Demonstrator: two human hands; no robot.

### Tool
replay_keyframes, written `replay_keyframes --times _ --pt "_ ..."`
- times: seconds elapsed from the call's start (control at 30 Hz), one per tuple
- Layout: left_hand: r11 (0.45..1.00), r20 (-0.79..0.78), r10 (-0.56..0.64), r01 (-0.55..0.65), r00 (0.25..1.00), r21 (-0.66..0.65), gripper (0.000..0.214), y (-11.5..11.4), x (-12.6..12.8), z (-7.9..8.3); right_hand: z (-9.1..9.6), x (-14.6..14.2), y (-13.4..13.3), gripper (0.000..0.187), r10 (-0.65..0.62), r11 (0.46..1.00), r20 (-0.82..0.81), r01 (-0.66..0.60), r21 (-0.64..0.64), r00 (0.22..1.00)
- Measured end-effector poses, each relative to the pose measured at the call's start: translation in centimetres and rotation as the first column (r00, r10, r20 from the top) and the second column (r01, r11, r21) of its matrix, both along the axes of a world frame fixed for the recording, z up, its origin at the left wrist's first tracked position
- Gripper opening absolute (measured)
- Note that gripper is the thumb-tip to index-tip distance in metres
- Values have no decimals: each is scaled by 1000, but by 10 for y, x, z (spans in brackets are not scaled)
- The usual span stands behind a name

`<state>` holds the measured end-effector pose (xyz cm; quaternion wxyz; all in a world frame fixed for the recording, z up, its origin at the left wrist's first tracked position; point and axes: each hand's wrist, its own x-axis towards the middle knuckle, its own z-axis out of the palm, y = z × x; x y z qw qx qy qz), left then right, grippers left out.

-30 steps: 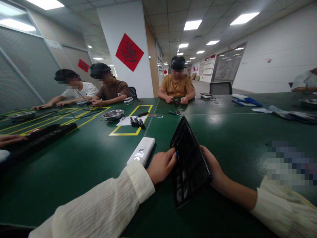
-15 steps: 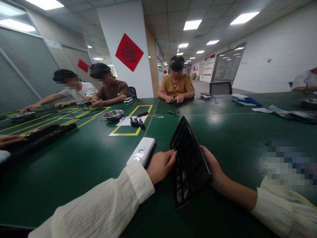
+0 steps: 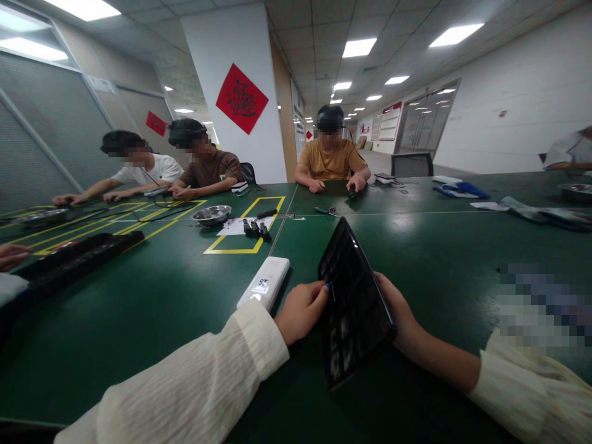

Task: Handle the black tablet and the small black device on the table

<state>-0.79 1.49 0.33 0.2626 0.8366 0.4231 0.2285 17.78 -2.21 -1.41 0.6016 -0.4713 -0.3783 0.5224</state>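
A black tablet-like flat device (image 3: 354,302) stands tilted on its edge on the green table (image 3: 161,308), straight in front of me. My left hand (image 3: 300,310) is curled against its left edge, fingertips touching the dark face. My right hand (image 3: 401,314) wraps round its right edge from behind and props it up. Both arms wear cream sleeves.
A white power bank (image 3: 264,282) lies just left of my left hand. Farther off are a metal bowl (image 3: 211,214), small black parts (image 3: 256,229) inside a yellow taped rectangle, and a long black tray (image 3: 69,259) at left. Three people sit across the table.
My hands and the tablet have hardly moved. The person in the yellow shirt has spread both hands apart, and the hand at the far left edge has drawn back.
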Motion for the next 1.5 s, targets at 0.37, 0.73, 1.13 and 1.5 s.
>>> replay_keyframes --times 0.37,0.73,1.13,1.5 --pt "987 -133 95 -75 987 145 20 -4 0 1 -4 1 3 23 27 999 -84 -30 -32 996" --pt "983 -190 78 -43 979 181 22 -2 -1 3 -3 0 2 24 12 999 -86 -16 -41 996" --pt "989 -162 31 -7 986 147 30 -2 -2 4 -2 0 3 20 18 999 -52 -19 -33 998" --pt "990 -122 7 10 993 140 46 -1 -2 2 0 -1 2 20 23 999 -64 -25 -33 998"
